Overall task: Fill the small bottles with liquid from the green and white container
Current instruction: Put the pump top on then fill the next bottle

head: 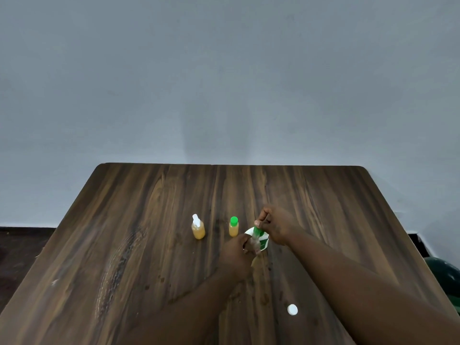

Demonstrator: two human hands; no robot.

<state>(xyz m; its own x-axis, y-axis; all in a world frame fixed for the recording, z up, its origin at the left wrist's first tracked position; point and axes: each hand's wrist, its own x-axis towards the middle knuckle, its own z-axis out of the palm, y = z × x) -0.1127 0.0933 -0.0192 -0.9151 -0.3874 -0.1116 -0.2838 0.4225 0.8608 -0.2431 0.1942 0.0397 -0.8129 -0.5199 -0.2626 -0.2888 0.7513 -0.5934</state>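
Near the table's middle, my left hand (236,255) grips a small clear bottle (254,239) by its body. My right hand (275,225) pinches that bottle's green cap (257,224) from above. Right behind the bottle stands the green and white container (263,241), mostly hidden by both hands. To the left stand two small bottles holding amber liquid: one with a green cap (233,227) and one with a white spray top (198,227).
A loose white cap (292,310) lies on the wooden table (124,245) near its front right. A grey wall rises behind the table's far edge. A dark green object (445,277) sits off the table's right side.
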